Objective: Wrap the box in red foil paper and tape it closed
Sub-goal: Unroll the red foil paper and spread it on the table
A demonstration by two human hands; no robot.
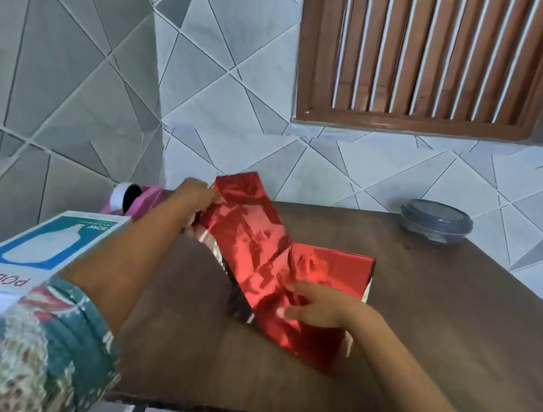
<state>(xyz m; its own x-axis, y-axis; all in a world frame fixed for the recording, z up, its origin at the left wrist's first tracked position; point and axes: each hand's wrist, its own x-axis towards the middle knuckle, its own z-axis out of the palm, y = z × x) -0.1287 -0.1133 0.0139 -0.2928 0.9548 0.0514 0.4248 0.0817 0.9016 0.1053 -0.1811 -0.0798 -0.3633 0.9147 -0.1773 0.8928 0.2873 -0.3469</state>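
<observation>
A crinkled sheet of red foil paper (257,249) lies partly folded on the brown wooden table (439,314), its silver underside showing along the left edge. My left hand (195,196) pinches the sheet's far left corner and holds it raised off the table. My right hand (315,306) presses on the near part of the foil with fingers spread. A white and teal box (26,249) printed POLYCAB rests at the table's left, under my left forearm. A roll of tape (124,198) sits behind it on something pink.
A grey lidded round container (435,222) stands at the table's far right edge. Tiled walls close in behind and on the left, with a brown slatted window above. The table's front edge runs along the bottom of the view.
</observation>
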